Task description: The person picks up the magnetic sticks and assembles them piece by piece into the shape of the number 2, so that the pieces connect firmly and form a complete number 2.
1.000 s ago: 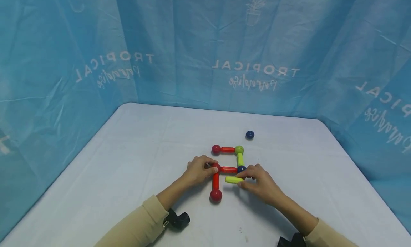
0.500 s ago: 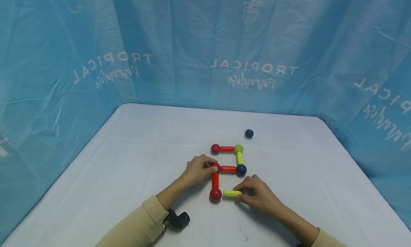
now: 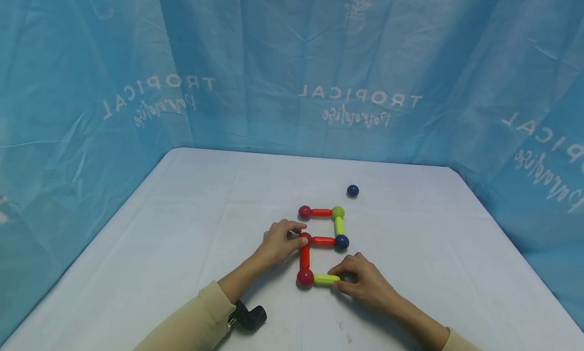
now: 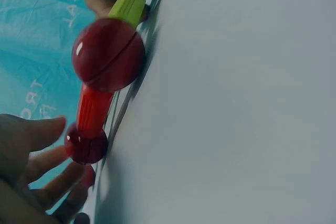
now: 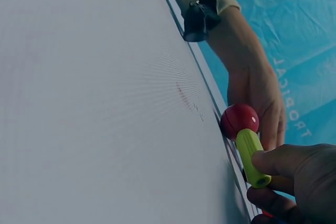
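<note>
My right hand (image 3: 365, 282) pinches a yellow-green stick (image 3: 326, 279) between thumb and fingers. Its far end meets the front red ball (image 3: 305, 278), as the right wrist view also shows. With thumb and fingers, my left hand (image 3: 276, 242) holds the middle red ball (image 3: 307, 236), partly covering it. A red stick (image 3: 304, 258) joins these two balls. From the middle ball another red stick (image 3: 323, 241) runs to a dark blue ball (image 3: 341, 242). Beyond it, a second yellow-green stick (image 3: 339, 225), a green ball (image 3: 338, 212), a red stick (image 3: 321, 212) and a red ball (image 3: 304, 212) continue the shape.
A loose dark blue ball (image 3: 353, 190) lies behind the shape on the white table (image 3: 219, 188). Blue printed curtains (image 3: 274, 123) hang around the table's back and sides. A black device (image 3: 251, 316) sits at the left wrist.
My right hand has brought the yellow-green stick toward me from beside the blue ball, then left against the front red ball. My left hand stays at the middle red ball.
</note>
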A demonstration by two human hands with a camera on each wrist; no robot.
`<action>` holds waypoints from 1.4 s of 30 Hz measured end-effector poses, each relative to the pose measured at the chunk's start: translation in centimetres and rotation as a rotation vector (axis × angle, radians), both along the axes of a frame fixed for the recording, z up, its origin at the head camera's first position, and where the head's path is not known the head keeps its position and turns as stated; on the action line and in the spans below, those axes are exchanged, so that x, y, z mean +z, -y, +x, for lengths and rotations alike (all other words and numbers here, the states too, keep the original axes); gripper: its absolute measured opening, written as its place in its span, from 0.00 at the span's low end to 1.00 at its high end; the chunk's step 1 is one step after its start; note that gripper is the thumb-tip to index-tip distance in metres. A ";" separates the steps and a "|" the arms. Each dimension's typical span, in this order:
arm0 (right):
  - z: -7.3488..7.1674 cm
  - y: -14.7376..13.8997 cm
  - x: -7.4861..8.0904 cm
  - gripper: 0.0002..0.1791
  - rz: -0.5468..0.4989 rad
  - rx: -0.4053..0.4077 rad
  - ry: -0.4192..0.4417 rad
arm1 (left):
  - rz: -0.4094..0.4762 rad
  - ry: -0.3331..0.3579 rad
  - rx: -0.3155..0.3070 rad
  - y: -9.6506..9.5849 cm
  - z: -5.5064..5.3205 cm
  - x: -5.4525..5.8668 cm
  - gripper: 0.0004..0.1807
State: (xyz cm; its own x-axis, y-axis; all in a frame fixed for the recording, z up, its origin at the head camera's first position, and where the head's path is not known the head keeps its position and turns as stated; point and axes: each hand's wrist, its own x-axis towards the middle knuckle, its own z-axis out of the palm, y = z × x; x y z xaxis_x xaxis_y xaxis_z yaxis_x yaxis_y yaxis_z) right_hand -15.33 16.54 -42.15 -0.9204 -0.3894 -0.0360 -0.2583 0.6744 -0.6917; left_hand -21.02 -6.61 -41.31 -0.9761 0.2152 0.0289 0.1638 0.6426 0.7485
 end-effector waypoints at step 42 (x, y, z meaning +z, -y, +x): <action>-16.4 -5.5 1.3 0.25 0.066 -0.331 -0.262 | -0.006 -0.045 -0.149 1.0 6.4 -0.4 0.15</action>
